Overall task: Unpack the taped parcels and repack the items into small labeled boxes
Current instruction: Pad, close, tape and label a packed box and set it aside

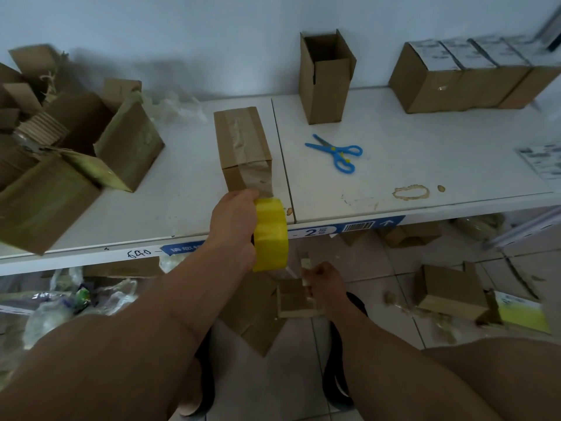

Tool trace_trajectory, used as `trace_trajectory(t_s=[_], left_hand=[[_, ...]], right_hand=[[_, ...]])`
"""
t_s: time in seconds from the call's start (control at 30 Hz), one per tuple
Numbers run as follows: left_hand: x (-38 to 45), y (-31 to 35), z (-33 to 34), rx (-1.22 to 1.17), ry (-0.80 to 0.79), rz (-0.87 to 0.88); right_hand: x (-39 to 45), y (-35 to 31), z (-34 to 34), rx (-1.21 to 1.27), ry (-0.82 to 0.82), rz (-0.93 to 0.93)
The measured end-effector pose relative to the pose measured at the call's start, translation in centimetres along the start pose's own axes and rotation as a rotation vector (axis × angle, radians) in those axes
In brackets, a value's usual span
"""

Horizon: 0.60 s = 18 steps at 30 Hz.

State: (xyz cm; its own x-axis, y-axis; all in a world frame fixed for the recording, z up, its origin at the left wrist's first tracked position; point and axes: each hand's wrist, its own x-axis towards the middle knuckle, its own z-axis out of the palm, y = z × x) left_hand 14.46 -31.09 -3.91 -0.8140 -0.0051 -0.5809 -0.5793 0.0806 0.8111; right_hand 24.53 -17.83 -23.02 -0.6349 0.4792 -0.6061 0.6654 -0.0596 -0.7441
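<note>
My left hand [233, 220] grips a yellow roll of clear tape [271, 235] at the front edge of the white table [425, 165]. My right hand [323, 279] sits lower, below the table edge, pinching the free end of the tape [305, 264] pulled out from the roll. Just beyond the roll lies a small taped cardboard box [243, 147] on its side. An open, upright small box [326, 77] stands at the back. Blue and yellow scissors [337, 151] lie to the right of the taped box.
Torn open parcels and cardboard scraps [76, 141] pile up at the left. A row of labeled sealed boxes [467, 74] stands back right. A printed sheet [543, 159] lies at the right edge. Cardboard pieces [449, 293] and plastic litter the tiled floor.
</note>
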Motion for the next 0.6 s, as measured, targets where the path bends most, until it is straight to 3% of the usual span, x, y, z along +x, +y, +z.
trace_trajectory(t_s=[0.27, 0.4, 0.6], left_hand=[[-0.3, 0.0, -0.1, -0.046, -0.014, -0.046], [-0.4, -0.1, -0.5, -0.043, 0.002, -0.043], [-1.0, -0.2, -0.5, 0.026, -0.006, 0.014]], right_hand=[[-3.3, -4.2, -2.7, -0.117, -0.178, 0.061], [-5.2, -6.7, -4.8, -0.266, -0.157, 0.118], [-8.9, -11.4, -7.7, -0.309, -0.098, 0.019]])
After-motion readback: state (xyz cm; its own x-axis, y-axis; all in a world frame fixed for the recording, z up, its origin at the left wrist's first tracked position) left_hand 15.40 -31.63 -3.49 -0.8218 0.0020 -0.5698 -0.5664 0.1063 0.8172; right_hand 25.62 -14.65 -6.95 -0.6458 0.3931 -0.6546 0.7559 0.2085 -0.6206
